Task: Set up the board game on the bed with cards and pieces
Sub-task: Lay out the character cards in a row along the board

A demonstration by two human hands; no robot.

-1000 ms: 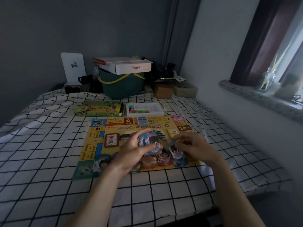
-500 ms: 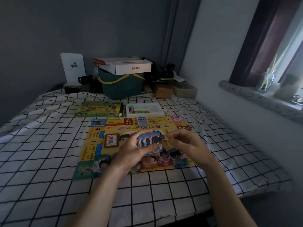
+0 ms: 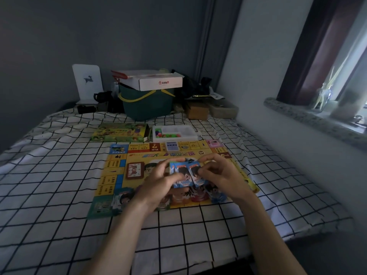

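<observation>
Above the game board (image 3: pixel 119 171), left hand (image 3: pixel 158 181) grips the card stack (image 3: pixel 181 174) while right hand (image 3: pixel 222 175) fingers pinch its front card, probably dealing; next, lay it on the board.

yellow board (image 3: pixel 119 171) flat on bed, blue cards (image 3: pixel 186 173) fanned above its middle (cartoon faces), tray (image 3: pixel 174 132) of pieces behind

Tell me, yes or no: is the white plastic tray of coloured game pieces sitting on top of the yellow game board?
No: the white plastic tray rests on the checked bedsheet just beyond the yellow game board's far edge.
</observation>
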